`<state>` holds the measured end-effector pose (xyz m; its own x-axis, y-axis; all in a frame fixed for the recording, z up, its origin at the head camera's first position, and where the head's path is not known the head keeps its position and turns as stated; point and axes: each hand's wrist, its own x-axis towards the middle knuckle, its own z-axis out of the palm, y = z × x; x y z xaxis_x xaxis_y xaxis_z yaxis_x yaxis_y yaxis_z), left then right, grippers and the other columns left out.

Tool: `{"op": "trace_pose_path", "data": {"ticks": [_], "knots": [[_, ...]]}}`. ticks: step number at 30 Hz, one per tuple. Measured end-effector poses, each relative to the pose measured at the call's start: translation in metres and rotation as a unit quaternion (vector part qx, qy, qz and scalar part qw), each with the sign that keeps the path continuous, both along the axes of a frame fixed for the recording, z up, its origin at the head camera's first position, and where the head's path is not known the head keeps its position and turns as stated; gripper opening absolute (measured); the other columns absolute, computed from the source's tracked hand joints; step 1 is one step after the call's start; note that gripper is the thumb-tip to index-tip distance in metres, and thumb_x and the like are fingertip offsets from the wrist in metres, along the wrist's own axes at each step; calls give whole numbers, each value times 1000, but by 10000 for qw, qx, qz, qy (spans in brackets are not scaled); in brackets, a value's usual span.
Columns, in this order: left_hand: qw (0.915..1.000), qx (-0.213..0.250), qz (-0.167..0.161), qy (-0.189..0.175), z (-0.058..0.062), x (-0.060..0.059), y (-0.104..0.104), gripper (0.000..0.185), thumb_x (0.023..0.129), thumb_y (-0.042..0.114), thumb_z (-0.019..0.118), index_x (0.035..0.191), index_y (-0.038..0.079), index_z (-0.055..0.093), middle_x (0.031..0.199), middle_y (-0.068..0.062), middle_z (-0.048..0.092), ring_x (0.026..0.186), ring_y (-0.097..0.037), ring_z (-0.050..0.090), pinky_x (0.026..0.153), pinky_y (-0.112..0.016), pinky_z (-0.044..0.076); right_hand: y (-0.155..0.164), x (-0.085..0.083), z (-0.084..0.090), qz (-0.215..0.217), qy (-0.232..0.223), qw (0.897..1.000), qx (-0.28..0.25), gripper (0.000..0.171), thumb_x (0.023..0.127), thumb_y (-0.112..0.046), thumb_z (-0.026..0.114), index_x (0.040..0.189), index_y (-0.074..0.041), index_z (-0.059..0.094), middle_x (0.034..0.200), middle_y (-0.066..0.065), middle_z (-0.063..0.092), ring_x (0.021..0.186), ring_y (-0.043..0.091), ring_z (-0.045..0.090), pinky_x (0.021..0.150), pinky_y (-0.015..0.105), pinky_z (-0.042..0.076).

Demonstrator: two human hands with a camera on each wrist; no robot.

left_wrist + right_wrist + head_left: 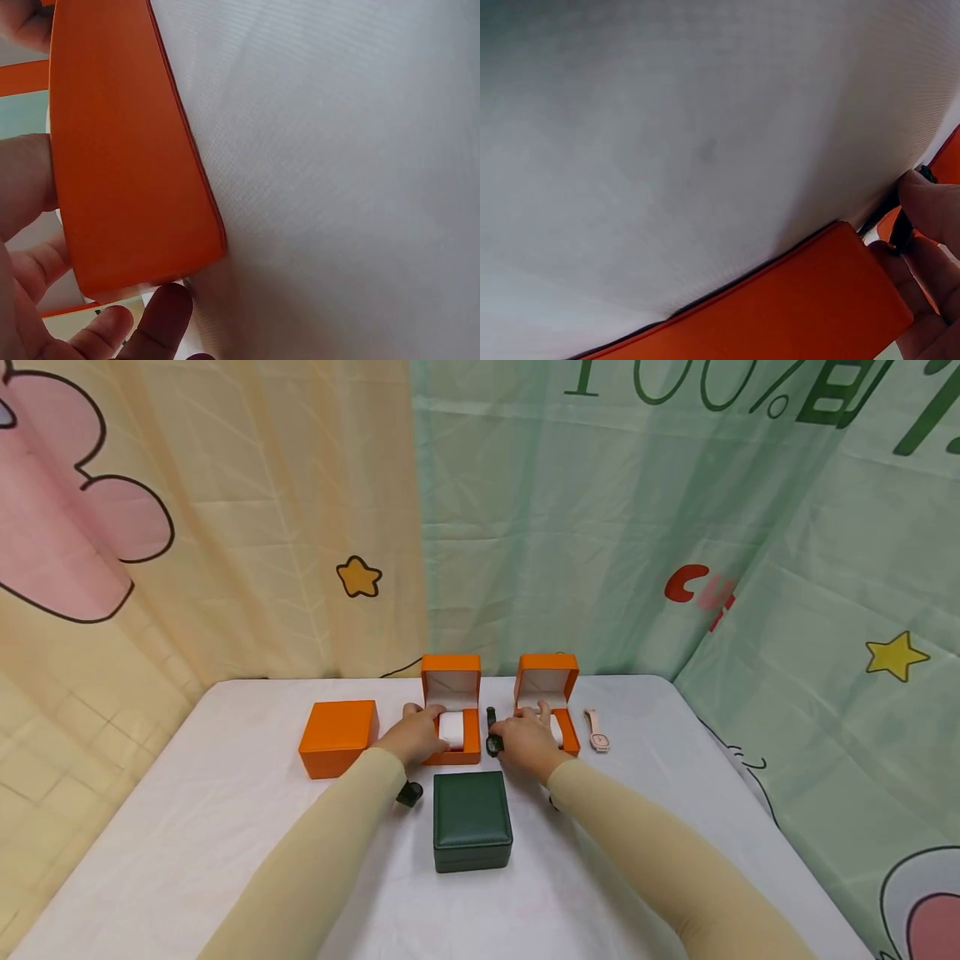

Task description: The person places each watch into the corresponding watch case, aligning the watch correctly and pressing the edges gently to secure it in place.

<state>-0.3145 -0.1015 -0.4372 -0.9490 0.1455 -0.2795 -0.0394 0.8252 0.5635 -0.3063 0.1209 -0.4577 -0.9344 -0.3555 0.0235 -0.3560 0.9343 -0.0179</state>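
Two open orange boxes stand side by side at the back of the table. My left hand (416, 735) grips the middle orange box (451, 689), which has a white cushion (453, 727) inside; its thumb and fingers (154, 319) lie round the box wall (127, 150). A dark watch (492, 731) lies between the two boxes. My right hand (528, 739) reaches across the front of the right orange box (547, 681) and pinches the dark watch (901, 229) with its fingers (934, 206).
A closed orange box (337, 737) sits at the left. A closed dark green box (472, 820) stands in front, between my forearms. A pink watch (597, 731) lies to the right of the boxes. The white tablecloth (225, 827) ends at printed curtains behind.
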Motion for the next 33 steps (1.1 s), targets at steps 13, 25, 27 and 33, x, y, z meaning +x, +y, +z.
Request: {"op": "trace_pose_path", "data": {"ticks": [13,25,27,33], "knots": [[9995,-128,149,246,-1,-2,1,77,89,32,85,156,24,48,157,-24,29,129,-43,50,108,-59,50,-6,0,4,-38,-333,9989,-316,48,86,-15,86,131,-19,70,129,5,74,128,35,57,125,67,12],[9998,-52,168,90,-3,-7,-2,76,87,34,86,154,27,49,162,-25,24,133,-45,46,108,-61,48,-10,-1,4,-71,-670,9964,-506,48,87,-11,84,131,-16,68,129,9,73,124,34,61,124,66,15],[9997,-62,128,173,-3,-7,-2,76,86,35,87,152,26,50,161,-24,25,134,-44,44,109,-62,48,-11,-1,3,-34,-668,9964,-517,48,87,-11,84,132,-16,68,128,10,73,122,34,62,123,66,18],[9989,-60,-5,470,-6,-8,-1,77,82,36,90,148,23,52,154,-21,31,133,-41,41,111,-57,48,-11,-3,1,-7,-685,9955,-657,48,86,-10,84,132,-15,68,125,8,76,117,32,66,120,65,21]]}}
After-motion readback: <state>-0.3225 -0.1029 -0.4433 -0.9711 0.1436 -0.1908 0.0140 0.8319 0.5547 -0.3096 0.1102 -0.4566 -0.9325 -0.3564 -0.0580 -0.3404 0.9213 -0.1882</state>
